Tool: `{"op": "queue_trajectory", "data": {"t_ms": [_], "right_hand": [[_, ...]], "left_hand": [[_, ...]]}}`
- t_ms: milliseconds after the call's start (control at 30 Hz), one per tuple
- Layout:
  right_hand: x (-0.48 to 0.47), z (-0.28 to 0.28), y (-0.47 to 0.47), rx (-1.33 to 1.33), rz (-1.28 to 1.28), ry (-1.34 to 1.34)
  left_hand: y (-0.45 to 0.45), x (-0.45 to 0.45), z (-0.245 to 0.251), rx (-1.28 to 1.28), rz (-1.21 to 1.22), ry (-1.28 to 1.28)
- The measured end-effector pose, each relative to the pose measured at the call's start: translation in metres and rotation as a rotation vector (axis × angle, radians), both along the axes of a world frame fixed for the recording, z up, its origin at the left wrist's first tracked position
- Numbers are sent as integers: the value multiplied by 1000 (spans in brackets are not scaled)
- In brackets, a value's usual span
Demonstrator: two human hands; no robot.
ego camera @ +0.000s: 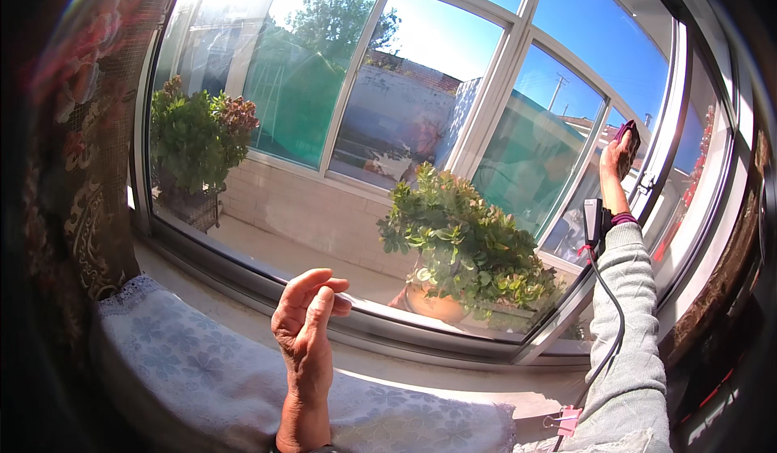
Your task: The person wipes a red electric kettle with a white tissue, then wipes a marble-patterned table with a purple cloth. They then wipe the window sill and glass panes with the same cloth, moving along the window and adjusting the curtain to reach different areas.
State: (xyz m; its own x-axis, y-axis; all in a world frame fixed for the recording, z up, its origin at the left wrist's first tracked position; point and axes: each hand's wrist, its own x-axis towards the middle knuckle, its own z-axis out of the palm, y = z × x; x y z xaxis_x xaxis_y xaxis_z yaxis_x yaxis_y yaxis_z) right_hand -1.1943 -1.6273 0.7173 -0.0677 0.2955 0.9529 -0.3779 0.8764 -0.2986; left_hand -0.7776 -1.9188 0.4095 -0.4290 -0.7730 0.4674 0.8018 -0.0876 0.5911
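My right hand (619, 152) is stretched far out to the upper right. It grips a dark maroon cloth (629, 132) against the pane of a sliding window (425, 210), close to the upright frame and its latch (646, 182). My left hand (306, 325) hovers before the lower window frame, above the sill (388, 362). Its fingers are loosely bent, and I see nothing held in them. Beneath it lies a white lace-edged cloth (200, 356) with a pale flower pattern.
A black device (593, 222) sits at my right wrist; its cable (620, 313) runs down the sleeve to a pink binder clip (569, 421). Behind the glass stand two leafy potted plants, one left (197, 143), one centre (461, 240). A patterned curtain (91, 149) hangs at left.
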Motion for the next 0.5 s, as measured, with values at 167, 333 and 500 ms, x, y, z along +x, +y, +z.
{"op": "queue_trajectory", "data": {"t_ms": [167,333,500], "right_hand": [[89,-77,-207,677,245,491],[206,-228,-350,1128,666,445],[182,-224,-315,1234,621,431]], "left_hand": [[-1,0,-3,-4,22,-21],[-5,1,-3,13,46,-28],[-8,0,-6,-5,61,-22]]}}
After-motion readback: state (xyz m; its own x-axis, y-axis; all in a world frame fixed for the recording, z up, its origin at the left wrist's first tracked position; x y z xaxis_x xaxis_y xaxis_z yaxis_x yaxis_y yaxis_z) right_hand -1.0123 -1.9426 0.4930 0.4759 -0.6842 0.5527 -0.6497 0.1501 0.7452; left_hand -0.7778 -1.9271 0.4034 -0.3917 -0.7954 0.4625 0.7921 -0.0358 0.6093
